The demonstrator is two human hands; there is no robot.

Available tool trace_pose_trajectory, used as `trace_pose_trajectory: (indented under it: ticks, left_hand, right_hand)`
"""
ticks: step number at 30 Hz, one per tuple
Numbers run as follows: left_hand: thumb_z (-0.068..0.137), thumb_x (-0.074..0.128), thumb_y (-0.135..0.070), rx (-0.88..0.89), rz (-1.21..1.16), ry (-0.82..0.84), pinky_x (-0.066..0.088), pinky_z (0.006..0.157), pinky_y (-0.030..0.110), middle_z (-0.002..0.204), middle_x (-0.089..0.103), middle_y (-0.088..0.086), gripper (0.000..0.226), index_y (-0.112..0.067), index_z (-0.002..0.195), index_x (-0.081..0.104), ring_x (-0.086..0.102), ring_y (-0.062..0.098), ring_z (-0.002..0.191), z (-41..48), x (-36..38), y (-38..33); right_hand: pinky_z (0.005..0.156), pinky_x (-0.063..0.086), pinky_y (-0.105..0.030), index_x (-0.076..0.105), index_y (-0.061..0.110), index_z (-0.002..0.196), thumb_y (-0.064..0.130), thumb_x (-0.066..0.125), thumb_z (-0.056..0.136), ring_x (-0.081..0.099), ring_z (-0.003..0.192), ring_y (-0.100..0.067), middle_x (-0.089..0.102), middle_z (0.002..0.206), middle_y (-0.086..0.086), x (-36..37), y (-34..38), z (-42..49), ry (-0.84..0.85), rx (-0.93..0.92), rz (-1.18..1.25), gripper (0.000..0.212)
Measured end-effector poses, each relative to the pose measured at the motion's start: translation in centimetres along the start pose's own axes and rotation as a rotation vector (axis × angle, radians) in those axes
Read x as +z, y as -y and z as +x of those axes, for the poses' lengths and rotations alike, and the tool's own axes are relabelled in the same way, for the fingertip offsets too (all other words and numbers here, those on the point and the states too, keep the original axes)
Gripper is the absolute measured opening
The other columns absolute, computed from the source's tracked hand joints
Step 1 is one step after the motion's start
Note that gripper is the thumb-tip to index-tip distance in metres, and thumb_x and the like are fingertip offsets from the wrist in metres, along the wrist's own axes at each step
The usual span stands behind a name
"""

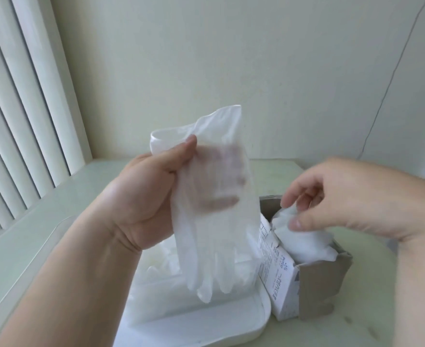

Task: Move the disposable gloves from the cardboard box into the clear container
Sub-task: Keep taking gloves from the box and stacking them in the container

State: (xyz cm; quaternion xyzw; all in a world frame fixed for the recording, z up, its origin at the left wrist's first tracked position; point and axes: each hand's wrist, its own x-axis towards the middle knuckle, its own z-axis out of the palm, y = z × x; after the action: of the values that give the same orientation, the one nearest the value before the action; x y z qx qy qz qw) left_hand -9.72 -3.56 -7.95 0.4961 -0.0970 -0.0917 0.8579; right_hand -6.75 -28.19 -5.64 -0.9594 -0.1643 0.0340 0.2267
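Observation:
My left hand (141,196) holds up a translucent white disposable glove (214,246) by its cuff, thumb on the near side, fingers showing through the film. The glove's fingers hang down over the clear container (244,329), which sits low in the middle with several gloves (161,261) lying inside. To the right stands the torn-open cardboard box (316,291), stuffed with white gloves (304,241). My right hand (336,201) hovers over the box with curled fingers, its fingertips at the top glove; whether they pinch it I cannot tell.
Everything stands on a pale green table (371,321). Vertical white blinds (18,121) run along the left, with a pale ledge (31,234) below them. A plain wall (231,71) closes the back.

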Motion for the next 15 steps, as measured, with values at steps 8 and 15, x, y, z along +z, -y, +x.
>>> trace_pose_trajectory:
  ticks: [8,15]
  left_hand:
    - [0.103,0.04,-0.032,-0.027,0.018,-0.138,0.061,0.075,0.044,0.11,0.072,0.02,0.046,0.001,0.117,0.069,0.072,0.032,0.089,0.7,0.1,0.8]
    - [0.102,0.043,-0.029,-0.027,0.05,-0.19,0.061,0.071,0.047,0.107,0.073,0.022,0.042,0.002,0.112,0.07,0.073,0.036,0.089,0.8,0.4,1.1]
  right_hand:
    - [0.047,0.025,-0.025,0.061,0.005,0.06,0.024,0.071,0.088,0.032,0.045,-0.017,0.039,0.046,0.004,1.3,-0.2,1.6,-0.109,0.183,-0.058,0.035]
    - [0.051,0.017,-0.031,0.043,0.005,0.058,0.029,0.056,0.1,0.021,0.046,-0.018,0.024,0.052,-0.001,0.0,-0.1,0.6,-0.286,0.091,-0.078,0.049]
